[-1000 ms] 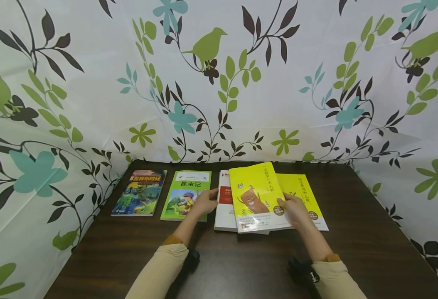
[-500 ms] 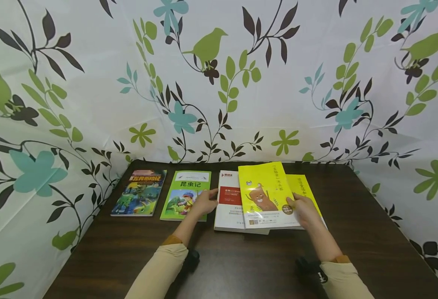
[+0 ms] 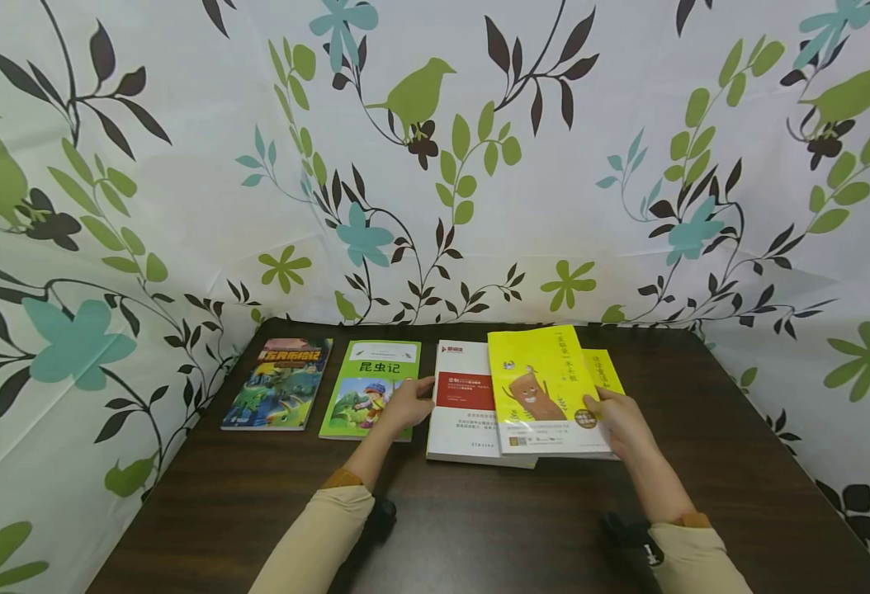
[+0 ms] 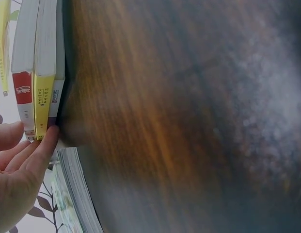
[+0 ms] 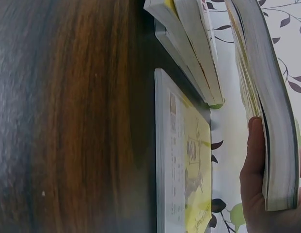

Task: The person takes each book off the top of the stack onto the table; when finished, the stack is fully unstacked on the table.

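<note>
In the head view my right hand [image 3: 626, 422] pinches the right edge of a yellow book [image 3: 535, 384] with a brown cartoon figure on its cover. The right wrist view shows this book raised off the table, thumb on one face, fingers on the other. Below it, partly covered, lies a second yellow book [image 5: 196, 165]. My left hand [image 3: 408, 404] touches the spine side of a stack with extended fingers. On top is a white book with a red band [image 3: 465, 396]; a yellow-spined book [image 4: 43, 99] and a thinner one lie beneath it.
A green book [image 3: 368, 412] lies left of the stack, partly behind my left hand. Farther left is a colourful comic-style book [image 3: 277, 384]. All are on a dark wooden table [image 3: 479, 528] backed by a patterned cloth [image 3: 554, 165].
My right hand has moved right with the yellow book, uncovering more of the white book and covering more of the second yellow book. The left hand has stayed at the stack.
</note>
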The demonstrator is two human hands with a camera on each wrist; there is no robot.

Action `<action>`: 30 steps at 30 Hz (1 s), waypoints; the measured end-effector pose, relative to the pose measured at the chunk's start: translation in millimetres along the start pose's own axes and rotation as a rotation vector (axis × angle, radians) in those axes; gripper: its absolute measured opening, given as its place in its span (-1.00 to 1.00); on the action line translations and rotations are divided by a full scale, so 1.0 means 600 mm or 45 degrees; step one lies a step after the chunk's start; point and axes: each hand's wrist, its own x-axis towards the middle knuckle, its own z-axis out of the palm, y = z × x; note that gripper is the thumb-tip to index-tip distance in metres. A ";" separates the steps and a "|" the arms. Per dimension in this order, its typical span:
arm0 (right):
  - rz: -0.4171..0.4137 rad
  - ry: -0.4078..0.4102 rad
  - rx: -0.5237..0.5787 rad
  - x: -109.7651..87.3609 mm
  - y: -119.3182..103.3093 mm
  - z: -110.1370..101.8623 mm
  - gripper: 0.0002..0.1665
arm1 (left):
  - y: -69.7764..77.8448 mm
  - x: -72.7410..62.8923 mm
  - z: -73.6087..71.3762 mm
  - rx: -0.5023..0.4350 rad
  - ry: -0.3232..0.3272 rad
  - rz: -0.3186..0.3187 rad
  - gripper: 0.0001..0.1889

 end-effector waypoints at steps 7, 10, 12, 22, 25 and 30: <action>-0.007 -0.026 0.024 -0.002 0.003 -0.023 -0.20 | -0.001 0.002 0.001 0.032 0.005 0.005 -0.42; 0.000 -0.020 0.040 -0.003 0.003 -0.032 -0.21 | 0.000 0.001 0.001 0.025 0.001 0.005 -0.42; -0.004 -0.025 0.047 -0.004 0.002 -0.038 -0.20 | 0.000 0.001 0.001 0.018 0.002 0.001 -0.43; 0.034 -0.026 0.045 -0.001 0.012 -0.058 -0.18 | -0.002 0.001 0.001 0.023 0.008 0.007 -0.43; 0.028 -0.020 0.050 0.001 0.015 -0.065 -0.20 | -0.003 0.002 0.001 0.028 0.008 0.006 -0.43; 0.051 0.013 0.040 0.002 0.019 -0.078 -0.19 | -0.002 0.003 0.002 0.017 0.009 -0.024 -0.43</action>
